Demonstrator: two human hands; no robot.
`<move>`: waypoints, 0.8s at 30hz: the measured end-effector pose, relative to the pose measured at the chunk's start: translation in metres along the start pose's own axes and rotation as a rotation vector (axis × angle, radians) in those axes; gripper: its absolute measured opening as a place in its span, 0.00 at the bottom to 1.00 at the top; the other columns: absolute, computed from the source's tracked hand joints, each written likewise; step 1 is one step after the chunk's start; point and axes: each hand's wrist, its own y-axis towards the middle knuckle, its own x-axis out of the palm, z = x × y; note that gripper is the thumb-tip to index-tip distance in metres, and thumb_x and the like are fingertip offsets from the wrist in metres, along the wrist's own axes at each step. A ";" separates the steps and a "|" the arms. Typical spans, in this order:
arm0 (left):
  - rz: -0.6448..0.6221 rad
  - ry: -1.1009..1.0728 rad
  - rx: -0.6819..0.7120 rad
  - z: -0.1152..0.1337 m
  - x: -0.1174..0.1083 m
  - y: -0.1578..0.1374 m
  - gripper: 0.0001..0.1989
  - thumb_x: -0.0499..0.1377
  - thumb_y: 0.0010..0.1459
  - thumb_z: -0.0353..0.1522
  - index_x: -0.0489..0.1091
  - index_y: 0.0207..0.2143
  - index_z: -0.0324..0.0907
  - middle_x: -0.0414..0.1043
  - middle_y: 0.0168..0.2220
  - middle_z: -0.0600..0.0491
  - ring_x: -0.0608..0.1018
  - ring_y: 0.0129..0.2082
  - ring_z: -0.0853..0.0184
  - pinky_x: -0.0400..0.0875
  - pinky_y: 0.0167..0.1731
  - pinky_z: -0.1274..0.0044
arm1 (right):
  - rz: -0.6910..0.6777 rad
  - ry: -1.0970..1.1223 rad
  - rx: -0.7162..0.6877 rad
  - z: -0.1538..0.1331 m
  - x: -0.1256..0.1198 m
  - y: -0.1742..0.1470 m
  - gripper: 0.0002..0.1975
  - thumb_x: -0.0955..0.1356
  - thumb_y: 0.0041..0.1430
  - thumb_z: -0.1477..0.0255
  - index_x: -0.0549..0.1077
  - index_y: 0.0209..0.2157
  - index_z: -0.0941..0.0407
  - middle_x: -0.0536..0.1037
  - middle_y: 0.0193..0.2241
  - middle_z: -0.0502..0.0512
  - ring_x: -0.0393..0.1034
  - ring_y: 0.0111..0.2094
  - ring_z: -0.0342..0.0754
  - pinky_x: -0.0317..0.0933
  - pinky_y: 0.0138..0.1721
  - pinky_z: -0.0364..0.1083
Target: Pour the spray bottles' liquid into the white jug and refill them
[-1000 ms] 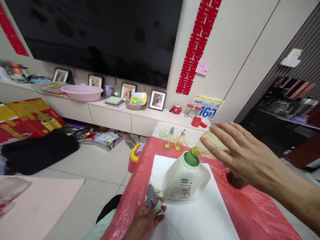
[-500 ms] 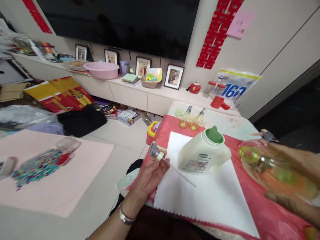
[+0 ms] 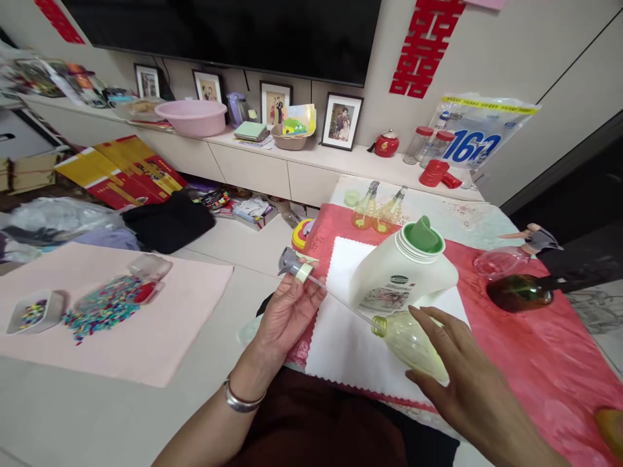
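Note:
My left hand [image 3: 287,314] holds a grey spray-pump head [image 3: 293,266] whose thin clear tube slants down to the right. The tube's end reaches the mouth of a small yellow-green bottle [image 3: 407,342], which my right hand [image 3: 457,383] grips lying tilted over a white cloth [image 3: 350,337]. Just behind stands a white detergent jug [image 3: 406,275] with an open green spout. All of this sits on a table with a red cover [image 3: 525,363].
Two small spray bottles [image 3: 377,211] stand at the table's far end; a clear and a dark spray bottle [image 3: 518,292] lie at the right. To the left, a pink mat [image 3: 146,337] carries coloured beads and a small tray. A low white cabinet runs along the wall.
My right hand has brought the yellow-green bottle from the jug's spout, out to the right, then down in front of me. The left hand lifted the pump head; its tube now meets the bottle's mouth.

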 end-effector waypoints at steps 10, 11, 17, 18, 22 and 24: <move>-0.006 0.079 0.068 0.004 0.007 -0.002 0.23 0.77 0.43 0.28 0.76 0.42 0.44 0.82 0.41 0.56 0.83 0.36 0.70 0.80 0.42 0.77 | 0.012 0.083 0.016 -0.004 0.007 -0.003 0.29 0.59 0.72 0.56 0.55 0.69 0.52 0.61 0.62 0.55 0.61 0.57 0.53 0.73 0.43 0.51; -0.001 0.084 0.086 0.007 0.007 -0.002 0.23 0.77 0.43 0.28 0.76 0.42 0.45 0.82 0.41 0.57 0.83 0.36 0.70 0.80 0.42 0.77 | 0.017 0.087 0.017 -0.004 0.008 -0.004 0.29 0.59 0.72 0.56 0.55 0.69 0.52 0.61 0.62 0.55 0.61 0.57 0.53 0.73 0.43 0.50; -0.018 0.110 0.087 0.009 0.006 -0.002 0.21 0.77 0.44 0.29 0.77 0.42 0.45 0.82 0.42 0.57 0.83 0.37 0.70 0.81 0.42 0.77 | 0.028 0.100 0.011 -0.004 0.010 -0.004 0.29 0.59 0.72 0.58 0.55 0.68 0.53 0.61 0.61 0.57 0.61 0.57 0.54 0.71 0.47 0.52; -0.021 0.115 0.087 0.009 0.006 -0.002 0.21 0.77 0.45 0.29 0.77 0.42 0.45 0.82 0.42 0.56 0.83 0.37 0.70 0.81 0.42 0.77 | 0.030 0.099 0.011 -0.004 0.010 -0.004 0.29 0.59 0.72 0.58 0.55 0.68 0.53 0.62 0.61 0.57 0.61 0.57 0.54 0.72 0.47 0.52; -0.015 0.159 0.114 0.011 0.004 -0.002 0.22 0.77 0.44 0.28 0.78 0.42 0.46 0.82 0.39 0.57 0.84 0.37 0.69 0.81 0.42 0.77 | 0.024 0.105 0.014 -0.004 0.011 -0.005 0.29 0.59 0.71 0.58 0.54 0.69 0.53 0.61 0.61 0.57 0.61 0.57 0.54 0.72 0.47 0.54; -0.019 0.185 0.107 0.009 0.005 -0.003 0.23 0.77 0.43 0.29 0.78 0.42 0.46 0.82 0.38 0.57 0.84 0.36 0.69 0.80 0.42 0.77 | 0.016 0.121 0.011 -0.005 0.011 -0.005 0.29 0.60 0.71 0.58 0.54 0.68 0.52 0.61 0.62 0.58 0.61 0.58 0.55 0.72 0.49 0.55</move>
